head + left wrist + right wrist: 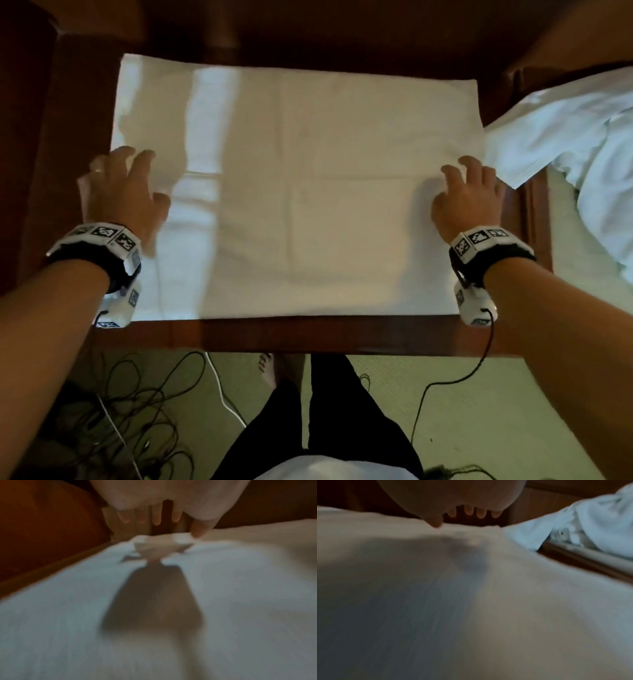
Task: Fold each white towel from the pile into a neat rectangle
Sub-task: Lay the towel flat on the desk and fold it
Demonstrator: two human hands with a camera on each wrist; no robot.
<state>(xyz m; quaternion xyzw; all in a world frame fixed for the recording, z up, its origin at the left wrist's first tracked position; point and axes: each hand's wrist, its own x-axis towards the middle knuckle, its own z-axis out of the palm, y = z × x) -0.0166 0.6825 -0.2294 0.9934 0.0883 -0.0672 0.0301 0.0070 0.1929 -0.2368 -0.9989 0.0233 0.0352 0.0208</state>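
Note:
A white towel lies spread flat over the wooden table, with faint crease lines across its middle. My left hand rests at the towel's left edge with its fingers spread. In the left wrist view its thumb touches a small raised fold of the towel. My right hand sits at the towel's right edge, fingers loosely spread. In the right wrist view only the thumb touches the towel. Neither hand grips the cloth.
A rumpled heap of white cloth lies to the right of the table and shows as a heap in the right wrist view. Dark upholstery surrounds the table's far and left sides. Cables trail over the floor below the near edge.

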